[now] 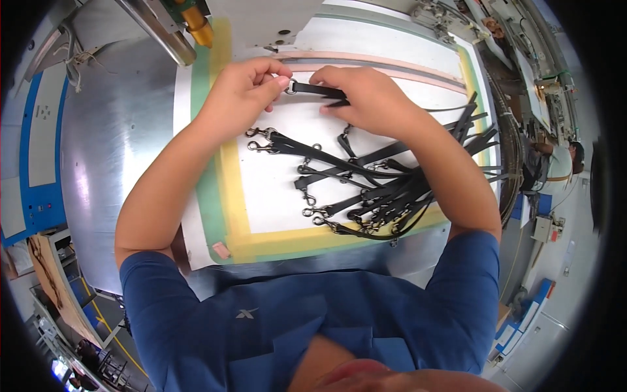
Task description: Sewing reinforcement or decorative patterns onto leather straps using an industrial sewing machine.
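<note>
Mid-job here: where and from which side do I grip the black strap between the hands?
Probably pinch the black strap just right of its metal ring, coming from the right: that flat stretch shows between the hands, with the left hand at the ring and the right hand on that side.

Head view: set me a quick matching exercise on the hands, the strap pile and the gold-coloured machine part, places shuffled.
1. Left hand
2. Right hand
3. Strap pile
4. Gold-coloured machine part

A. On the white sheet
B. Upper left, beside a metal rod
C. Fingertips at the metal ring
D. Over the black strap joined to that ring

Pairs: 1-C, 2-D, 3-A, 4-B
</note>
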Demonstrator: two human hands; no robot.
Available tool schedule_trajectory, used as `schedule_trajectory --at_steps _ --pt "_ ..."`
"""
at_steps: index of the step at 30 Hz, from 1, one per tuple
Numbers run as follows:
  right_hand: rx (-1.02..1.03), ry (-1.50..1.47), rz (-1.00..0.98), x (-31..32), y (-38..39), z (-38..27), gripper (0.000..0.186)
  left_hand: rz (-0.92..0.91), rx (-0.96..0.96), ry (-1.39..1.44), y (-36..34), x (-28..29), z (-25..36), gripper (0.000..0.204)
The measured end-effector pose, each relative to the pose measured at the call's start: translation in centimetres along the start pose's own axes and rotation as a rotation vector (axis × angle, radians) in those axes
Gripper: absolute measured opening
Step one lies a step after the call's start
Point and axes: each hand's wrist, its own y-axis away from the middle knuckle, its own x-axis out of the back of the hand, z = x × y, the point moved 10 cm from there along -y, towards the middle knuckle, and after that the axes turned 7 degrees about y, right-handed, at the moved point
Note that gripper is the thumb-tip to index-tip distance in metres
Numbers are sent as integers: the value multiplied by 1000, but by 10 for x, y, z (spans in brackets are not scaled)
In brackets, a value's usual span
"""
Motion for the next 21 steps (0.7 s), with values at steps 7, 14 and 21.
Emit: schedule_trajectory --at_steps 7,14,21 --pt "25 -98 -32 2 -23 4 26 223 -196 -750 -5 29 10 27" --pt "137 15 -71 -7 -39 -9 18 213 -580 -935 0 -1 17 46" --pt "153 133 101 13 -53 2 24 234 -338 -1212 -6 10 20 48"
